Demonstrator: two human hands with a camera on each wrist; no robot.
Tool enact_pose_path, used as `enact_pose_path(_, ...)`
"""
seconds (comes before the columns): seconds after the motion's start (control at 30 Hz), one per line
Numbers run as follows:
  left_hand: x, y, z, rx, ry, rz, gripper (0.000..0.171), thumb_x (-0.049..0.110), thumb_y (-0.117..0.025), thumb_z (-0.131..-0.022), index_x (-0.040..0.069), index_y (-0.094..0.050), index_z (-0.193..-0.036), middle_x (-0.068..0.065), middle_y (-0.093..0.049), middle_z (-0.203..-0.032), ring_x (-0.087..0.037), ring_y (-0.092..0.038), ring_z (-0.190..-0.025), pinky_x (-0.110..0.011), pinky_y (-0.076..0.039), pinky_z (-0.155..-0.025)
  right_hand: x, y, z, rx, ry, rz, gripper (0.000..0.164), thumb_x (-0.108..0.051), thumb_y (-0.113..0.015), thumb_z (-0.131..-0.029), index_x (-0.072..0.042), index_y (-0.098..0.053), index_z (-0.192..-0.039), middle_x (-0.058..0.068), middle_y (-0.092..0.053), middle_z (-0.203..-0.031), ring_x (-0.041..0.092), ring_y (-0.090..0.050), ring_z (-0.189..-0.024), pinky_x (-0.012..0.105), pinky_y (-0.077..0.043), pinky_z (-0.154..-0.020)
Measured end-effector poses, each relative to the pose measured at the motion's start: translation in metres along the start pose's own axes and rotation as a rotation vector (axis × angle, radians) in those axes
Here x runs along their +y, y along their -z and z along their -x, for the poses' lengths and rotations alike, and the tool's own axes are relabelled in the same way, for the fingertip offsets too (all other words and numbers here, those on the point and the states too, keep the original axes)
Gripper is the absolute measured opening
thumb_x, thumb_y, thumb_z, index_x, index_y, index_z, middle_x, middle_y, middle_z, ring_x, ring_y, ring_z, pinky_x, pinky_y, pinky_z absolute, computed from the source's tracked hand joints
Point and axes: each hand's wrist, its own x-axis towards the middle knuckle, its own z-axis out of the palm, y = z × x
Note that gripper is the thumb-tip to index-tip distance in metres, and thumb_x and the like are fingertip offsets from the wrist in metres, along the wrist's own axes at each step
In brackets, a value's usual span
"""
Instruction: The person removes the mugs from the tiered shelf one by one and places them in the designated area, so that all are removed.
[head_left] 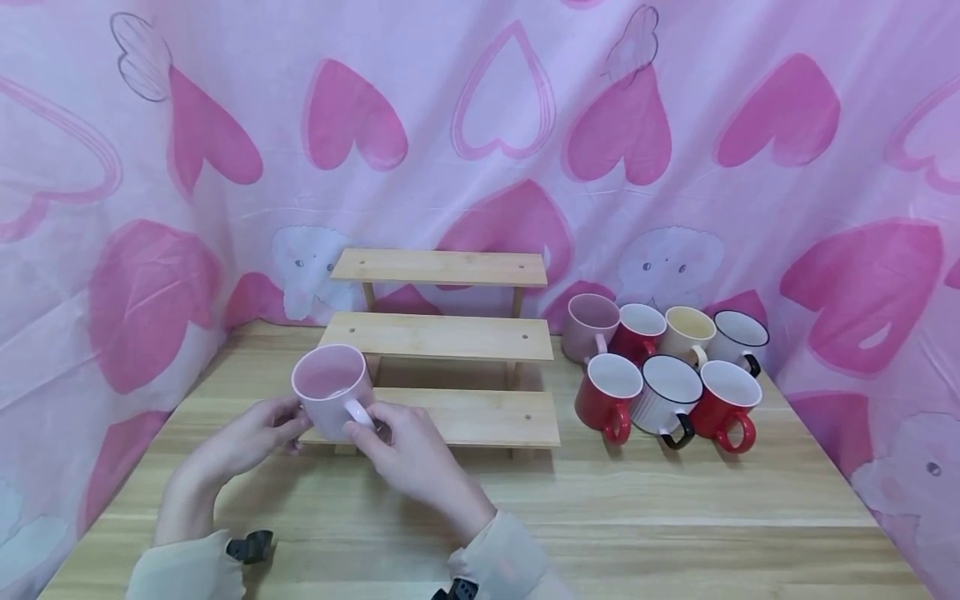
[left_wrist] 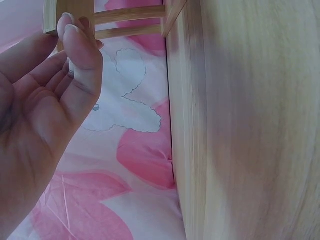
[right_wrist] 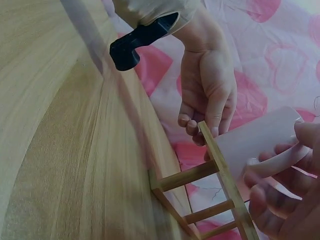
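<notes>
My right hand point(head_left: 416, 458) pinches the handle of a pink mug point(head_left: 330, 400), upright over the left end of the lowest tier of a wooden three-tier stand point(head_left: 465, 417). In the right wrist view, the pink mug point(right_wrist: 265, 145) is close against the board; whether it bears on it I cannot tell. My left hand point(head_left: 251, 442) is left of the mug, its thumb above and fingertips below the board's end. Seen from the left wrist, the curled fingers of the left hand point(left_wrist: 55, 95) hold that board end point(left_wrist: 72, 10).
On the right of the wooden table point(head_left: 637, 517), several mugs stand in two rows, among them a mauve mug point(head_left: 588, 329), a cream mug point(head_left: 686, 337), a striped white mug point(head_left: 663, 400) and a red mug point(head_left: 720, 408). A pink heart-print cloth point(head_left: 420, 192) hangs behind.
</notes>
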Motion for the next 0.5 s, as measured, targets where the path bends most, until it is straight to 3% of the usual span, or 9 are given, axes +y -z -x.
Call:
enact_pose_path(0.17,0.0009,0.0007,-0.0011,0.001,-0.006,0.007,0.043,0.013,-0.049,-0.103,-0.017,-0.042,-0.133,-0.021,-0.058,-0.115,-0.031,-0.06,-0.085,-0.033,-0.055,-0.073,-0.0022,-0.0008,0.0001,0.029,-0.005,-0.024,0.021,-0.034,-0.058,-0.099,-0.013,-0.065,-0.098,-0.009,-0.052,-0.063,0.001,-0.045,-0.051,0.019,-0.04,-0.043)
enact_pose_path(0.33,0.0017,0.0001,-0.0024,-0.002,-0.008,0.017,0.043,0.014,-0.05,-0.103,-0.017,-0.042,-0.133,-0.021,-0.058,-0.116,-0.03,-0.06,-0.085,-0.033,-0.055,-0.074,-0.0044,-0.004,0.0003,0.081,0.016,0.007,0.015,-0.027,-0.06,-0.099,-0.013,-0.065,-0.097,-0.011,-0.051,-0.065,0.0,-0.043,-0.052,0.018,-0.039,-0.044)
enact_pose_path(0.5,-0.0002,-0.0001,-0.0008,0.009,0.02,-0.006,0.041,0.014,-0.051,-0.103,-0.015,-0.045,-0.13,-0.018,-0.059,-0.11,-0.031,-0.06,-0.084,-0.032,-0.054,-0.073,-0.0057,-0.0076,0.0029,0.103,-0.02,-0.035,0.014,-0.024,-0.06,-0.099,-0.012,-0.064,-0.096,-0.009,-0.052,-0.066,0.001,-0.044,-0.052,0.019,-0.039,-0.042)
